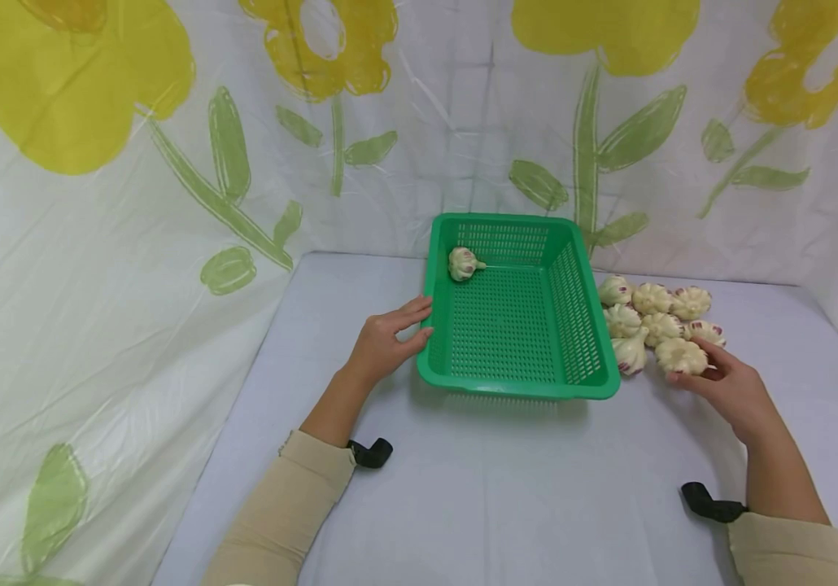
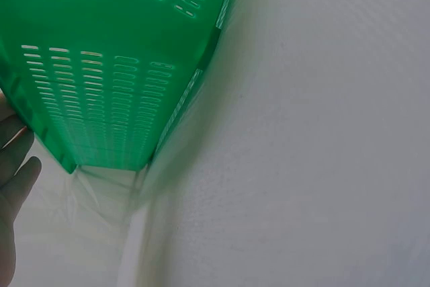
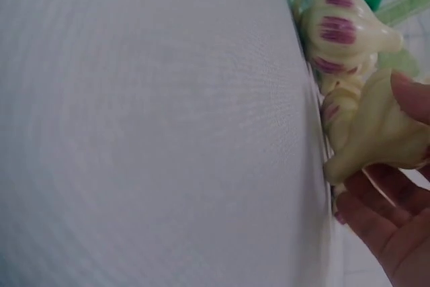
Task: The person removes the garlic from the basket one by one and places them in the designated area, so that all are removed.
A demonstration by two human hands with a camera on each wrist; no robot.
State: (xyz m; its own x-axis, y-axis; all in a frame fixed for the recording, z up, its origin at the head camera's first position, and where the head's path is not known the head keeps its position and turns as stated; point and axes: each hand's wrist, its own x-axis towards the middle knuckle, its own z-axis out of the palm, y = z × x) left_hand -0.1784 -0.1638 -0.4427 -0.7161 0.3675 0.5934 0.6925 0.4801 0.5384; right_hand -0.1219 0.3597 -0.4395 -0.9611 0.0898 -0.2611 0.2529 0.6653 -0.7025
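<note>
A green plastic basket (image 1: 507,391) stands at the far middle of the table, with one garlic bulb (image 1: 463,264) in its back left corner. My left hand (image 1: 387,342) touches the basket's left rim with extended fingers; the left wrist view shows those fingertips (image 2: 27,169) beside the perforated wall. To the right of the basket, my right hand (image 1: 737,391) holds a garlic bulb (image 1: 681,356) between thumb and fingers. In the right wrist view this bulb (image 3: 376,126) has its stem pointing down toward the tabletop. Several other garlic bulbs (image 1: 652,298) with purple marks lie clustered just behind it.
A white cloth covers the table (image 1: 492,488). Behind and to the left hangs a pale curtain (image 1: 419,163) printed with yellow flowers and green leaves. A black camera mount (image 1: 371,453) sits on the left wrist, and another black mount (image 1: 712,503) on the right.
</note>
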